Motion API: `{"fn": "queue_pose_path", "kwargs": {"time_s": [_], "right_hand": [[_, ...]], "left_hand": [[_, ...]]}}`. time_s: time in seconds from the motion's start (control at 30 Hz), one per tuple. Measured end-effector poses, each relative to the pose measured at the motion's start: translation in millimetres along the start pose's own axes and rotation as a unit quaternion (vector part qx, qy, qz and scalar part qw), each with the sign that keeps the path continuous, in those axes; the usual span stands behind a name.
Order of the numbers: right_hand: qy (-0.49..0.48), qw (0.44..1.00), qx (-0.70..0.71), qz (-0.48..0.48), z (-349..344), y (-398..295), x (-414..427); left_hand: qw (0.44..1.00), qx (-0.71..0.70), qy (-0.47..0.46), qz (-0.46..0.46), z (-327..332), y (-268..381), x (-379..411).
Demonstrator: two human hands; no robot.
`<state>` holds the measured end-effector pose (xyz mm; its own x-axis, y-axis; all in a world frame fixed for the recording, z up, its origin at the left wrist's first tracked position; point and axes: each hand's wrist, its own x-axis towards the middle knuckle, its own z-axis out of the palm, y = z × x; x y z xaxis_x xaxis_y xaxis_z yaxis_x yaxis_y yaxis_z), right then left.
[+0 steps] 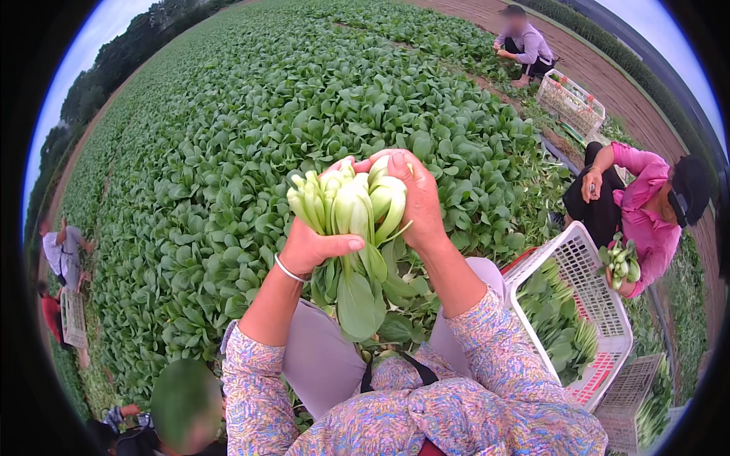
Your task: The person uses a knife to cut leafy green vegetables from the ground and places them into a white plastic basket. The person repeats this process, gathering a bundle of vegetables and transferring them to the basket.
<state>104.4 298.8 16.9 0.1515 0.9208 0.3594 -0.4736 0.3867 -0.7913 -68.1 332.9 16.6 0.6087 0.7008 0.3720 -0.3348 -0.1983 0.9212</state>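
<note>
A bunch of bok choy (351,208) is cupped between both my hands above my knees. Its pale cut stem ends point up and away from me, while the green leaves hang down toward my lap. My left hand (311,245), with a white bangle at the wrist, wraps the bunch from the left, its thumb lying across the stems. From the right, my right hand (421,199) curls around the bunch, thumb over the stem bases. The far fingers of both hands are partly hidden behind the stems.
Dense bok choy plants (239,171) fill the field ahead. At my right stands a white plastic crate (619,325) partly filled with bok choy; another crate (621,393) is behind it. A co-worker in pink (644,171) holds a bunch beside it. Other people and crates line both sides.
</note>
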Motion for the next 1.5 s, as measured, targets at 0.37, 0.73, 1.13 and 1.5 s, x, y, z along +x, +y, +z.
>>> {"fn": "queue_pose_path", "kwargs": {"time_s": [0.37,0.73,1.13,1.5], "right_hand": [[-0.016,0.995,-0.041,-0.093,5.2,-32.5,-48.1],[0.012,0.961,-0.196,-0.196,11.3,-67.0,-86.1],[0.027,0.932,-0.279,-0.231,-6.3,-64.7,-86.4],[-0.003,0.991,-0.13,-0.017,-33.6,-58.1,-75.3]], "left_hand": [[0.998,-0.062,0.016,-0.011,60.8,12.5,-26.9],[0.998,-0.01,-0.02,-0.052,78.0,31.5,-43.5],[0.994,-0.058,-0.079,-0.048,76.2,-12.7,-48.1],[0.956,-0.269,0.032,-0.112,103.4,-27.6,-43.4]]}}
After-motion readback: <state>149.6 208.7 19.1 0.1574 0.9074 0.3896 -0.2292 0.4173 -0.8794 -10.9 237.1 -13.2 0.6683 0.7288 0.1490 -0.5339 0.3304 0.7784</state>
